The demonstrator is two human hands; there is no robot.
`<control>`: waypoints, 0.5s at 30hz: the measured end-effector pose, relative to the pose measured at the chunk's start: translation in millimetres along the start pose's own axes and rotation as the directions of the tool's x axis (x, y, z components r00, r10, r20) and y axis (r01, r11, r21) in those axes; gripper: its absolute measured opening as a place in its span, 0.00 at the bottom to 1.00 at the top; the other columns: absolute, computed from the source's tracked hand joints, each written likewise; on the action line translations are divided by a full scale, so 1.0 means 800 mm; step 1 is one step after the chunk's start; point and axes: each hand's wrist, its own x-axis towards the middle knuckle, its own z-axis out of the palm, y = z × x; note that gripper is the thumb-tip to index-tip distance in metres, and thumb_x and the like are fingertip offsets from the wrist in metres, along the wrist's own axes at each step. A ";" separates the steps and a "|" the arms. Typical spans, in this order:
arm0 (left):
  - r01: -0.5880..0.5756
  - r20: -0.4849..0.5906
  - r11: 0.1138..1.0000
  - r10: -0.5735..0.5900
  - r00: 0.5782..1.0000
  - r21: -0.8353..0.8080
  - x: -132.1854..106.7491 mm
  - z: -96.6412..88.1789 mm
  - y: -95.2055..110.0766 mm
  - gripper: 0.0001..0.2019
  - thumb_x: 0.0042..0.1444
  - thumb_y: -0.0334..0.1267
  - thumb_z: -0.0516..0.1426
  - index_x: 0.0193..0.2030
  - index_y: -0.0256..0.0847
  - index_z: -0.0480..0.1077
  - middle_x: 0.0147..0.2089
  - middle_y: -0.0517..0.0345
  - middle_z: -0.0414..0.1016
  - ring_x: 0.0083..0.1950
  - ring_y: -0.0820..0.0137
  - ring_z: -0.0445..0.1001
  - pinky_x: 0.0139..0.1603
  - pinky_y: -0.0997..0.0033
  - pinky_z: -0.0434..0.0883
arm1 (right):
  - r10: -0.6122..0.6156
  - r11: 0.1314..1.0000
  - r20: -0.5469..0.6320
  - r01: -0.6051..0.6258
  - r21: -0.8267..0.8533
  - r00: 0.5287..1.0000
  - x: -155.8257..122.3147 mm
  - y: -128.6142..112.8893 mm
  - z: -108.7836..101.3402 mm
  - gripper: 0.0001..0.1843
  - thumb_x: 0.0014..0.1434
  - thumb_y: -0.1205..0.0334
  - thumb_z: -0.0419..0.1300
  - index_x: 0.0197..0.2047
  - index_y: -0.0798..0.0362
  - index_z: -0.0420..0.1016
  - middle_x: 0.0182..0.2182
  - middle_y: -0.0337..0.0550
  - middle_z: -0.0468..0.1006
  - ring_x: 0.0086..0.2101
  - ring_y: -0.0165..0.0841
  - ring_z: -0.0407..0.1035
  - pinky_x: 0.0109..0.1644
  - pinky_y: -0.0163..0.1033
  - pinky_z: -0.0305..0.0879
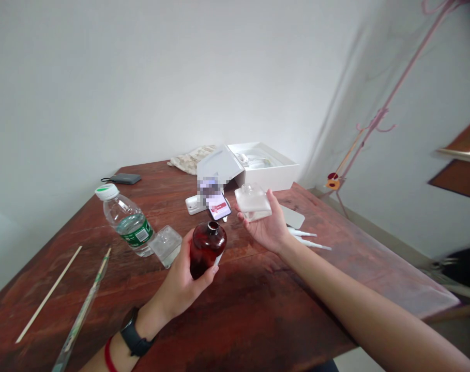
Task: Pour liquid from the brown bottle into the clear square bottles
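My left hand (188, 281) is wrapped round a brown glass bottle (207, 245) with an uncapped neck, held upright above the table. In my right hand (268, 227) is a square glass bottle (253, 202), frosted-looking, with a short neck and no cap that I can see. The two bottles are apart, the square one farther from me. Left of the brown bottle, a second square glass bottle (167, 245) is on the table beside a plastic water bottle (130, 222) with a green label and white cap.
A phone (220, 207) leans near a white case (195, 204) and an open white box (268, 175). Plastic droppers (310, 243) are by my right forearm. A wooden stick (50, 292) and a wrapped chopstick pack (83, 307) are at left, a grey power bank (126, 179) behind.
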 end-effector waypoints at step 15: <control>-0.031 -0.004 0.999 0.031 0.999 0.040 0.000 0.000 -0.004 0.39 0.66 0.46 0.63 0.76 0.44 0.48 0.70 0.42 0.68 0.70 0.50 0.69 0.75 0.46 0.60 | -0.019 0.993 -0.018 0.017 -0.120 1.000 -0.004 0.008 0.015 0.28 0.70 0.37 0.57 0.56 0.53 0.78 0.41 0.49 0.89 0.31 0.38 0.85 0.25 0.32 0.79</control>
